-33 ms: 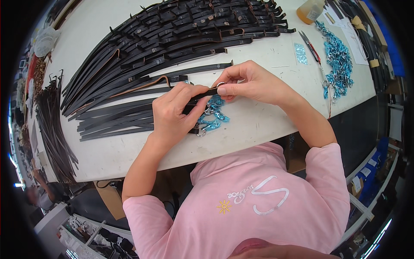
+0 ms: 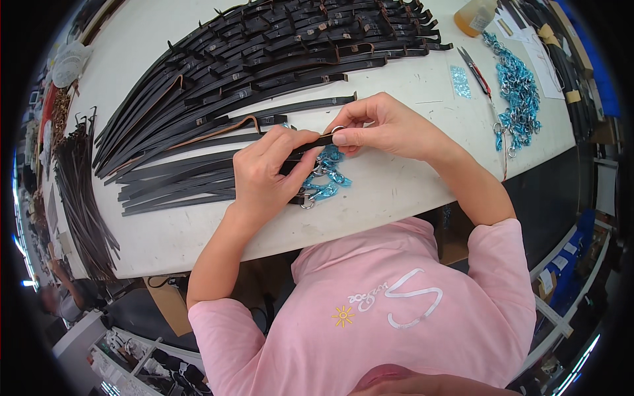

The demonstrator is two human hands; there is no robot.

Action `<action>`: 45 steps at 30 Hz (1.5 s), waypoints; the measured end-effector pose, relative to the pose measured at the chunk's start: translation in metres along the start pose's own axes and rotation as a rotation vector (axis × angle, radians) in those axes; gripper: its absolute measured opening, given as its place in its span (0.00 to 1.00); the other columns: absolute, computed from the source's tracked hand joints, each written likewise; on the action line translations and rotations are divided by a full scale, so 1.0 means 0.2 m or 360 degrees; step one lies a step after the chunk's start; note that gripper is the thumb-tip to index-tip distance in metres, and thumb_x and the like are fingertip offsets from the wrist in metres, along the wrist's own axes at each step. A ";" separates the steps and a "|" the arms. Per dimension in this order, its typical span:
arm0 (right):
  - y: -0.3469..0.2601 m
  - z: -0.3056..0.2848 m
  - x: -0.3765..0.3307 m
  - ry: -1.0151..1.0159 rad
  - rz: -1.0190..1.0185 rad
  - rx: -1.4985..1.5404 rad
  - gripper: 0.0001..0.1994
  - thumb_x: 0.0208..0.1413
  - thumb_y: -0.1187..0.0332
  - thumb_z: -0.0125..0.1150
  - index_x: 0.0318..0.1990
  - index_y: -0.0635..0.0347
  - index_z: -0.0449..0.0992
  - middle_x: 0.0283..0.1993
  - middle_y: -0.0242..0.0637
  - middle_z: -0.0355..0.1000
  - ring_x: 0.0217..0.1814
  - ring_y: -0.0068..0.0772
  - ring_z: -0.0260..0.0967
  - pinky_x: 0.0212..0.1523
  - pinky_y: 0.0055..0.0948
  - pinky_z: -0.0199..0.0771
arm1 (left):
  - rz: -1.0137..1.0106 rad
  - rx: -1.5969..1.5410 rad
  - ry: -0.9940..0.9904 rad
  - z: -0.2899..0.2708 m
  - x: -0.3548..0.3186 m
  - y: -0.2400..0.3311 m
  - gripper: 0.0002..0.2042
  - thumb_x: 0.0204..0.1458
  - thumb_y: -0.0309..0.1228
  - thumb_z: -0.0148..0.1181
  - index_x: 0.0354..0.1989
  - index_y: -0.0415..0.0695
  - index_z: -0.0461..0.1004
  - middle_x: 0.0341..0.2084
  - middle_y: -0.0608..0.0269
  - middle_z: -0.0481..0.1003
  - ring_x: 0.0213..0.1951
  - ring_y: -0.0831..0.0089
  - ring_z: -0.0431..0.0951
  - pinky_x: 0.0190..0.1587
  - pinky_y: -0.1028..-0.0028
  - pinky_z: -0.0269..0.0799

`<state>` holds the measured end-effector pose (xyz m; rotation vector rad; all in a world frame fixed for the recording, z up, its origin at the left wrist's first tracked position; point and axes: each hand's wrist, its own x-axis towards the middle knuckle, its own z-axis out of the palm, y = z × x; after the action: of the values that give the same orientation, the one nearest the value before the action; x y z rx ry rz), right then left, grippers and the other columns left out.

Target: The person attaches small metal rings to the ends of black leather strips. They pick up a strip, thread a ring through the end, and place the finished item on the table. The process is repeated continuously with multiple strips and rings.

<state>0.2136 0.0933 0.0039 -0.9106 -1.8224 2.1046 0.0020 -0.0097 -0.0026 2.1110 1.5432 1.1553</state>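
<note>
My left hand (image 2: 267, 173) grips a black leather strap (image 2: 310, 146) near its end, fingers curled over it. My right hand (image 2: 380, 125) pinches the strap's tip together with a small metal ring (image 2: 337, 130). Both hands meet above the white table (image 2: 409, 185). Under them lies a small heap of metal clasps in blue wrapping (image 2: 323, 177). Flat black straps (image 2: 178, 181) lie in a stack just left of my left hand.
A large fan of black straps (image 2: 277, 53) covers the far table. More blue-wrapped clasps (image 2: 518, 99), scissors (image 2: 477, 69) and an amber bottle (image 2: 474, 16) sit at the right. Dark straps (image 2: 79, 191) hang over the left edge. Shelving (image 2: 568, 264) stands at the right.
</note>
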 end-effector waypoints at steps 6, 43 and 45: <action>0.01 0.00 0.00 -0.0017 -0.0015 0.0006 0.12 0.62 0.67 0.65 0.46 0.68 0.81 0.36 0.33 0.78 0.38 0.19 0.74 0.43 0.21 0.77 | 0.0005 -0.0006 0.0002 0.00 0.00 0.00 0.11 0.45 0.22 0.73 0.37 0.43 0.81 0.25 0.63 0.78 0.23 0.70 0.77 0.24 0.74 0.69; 0.04 0.03 0.01 0.0046 0.0061 0.0048 0.09 0.61 0.66 0.65 0.40 0.64 0.78 0.32 0.32 0.77 0.33 0.19 0.76 0.38 0.19 0.76 | -0.0203 -0.0116 -0.0157 0.00 -0.01 -0.03 0.10 0.48 0.24 0.72 0.40 0.43 0.83 0.26 0.65 0.75 0.22 0.75 0.72 0.24 0.76 0.66; 0.03 0.04 0.01 0.0063 0.0072 0.0098 0.09 0.61 0.67 0.65 0.40 0.64 0.78 0.32 0.34 0.78 0.34 0.20 0.77 0.40 0.20 0.77 | -0.0240 -0.0161 -0.0165 0.00 0.00 -0.04 0.10 0.48 0.24 0.72 0.40 0.43 0.83 0.26 0.67 0.75 0.21 0.78 0.70 0.23 0.77 0.64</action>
<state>0.2086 0.0871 -0.0013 -0.9796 -1.7237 2.1411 -0.0034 -0.0067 -0.0085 1.9224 1.5341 1.0329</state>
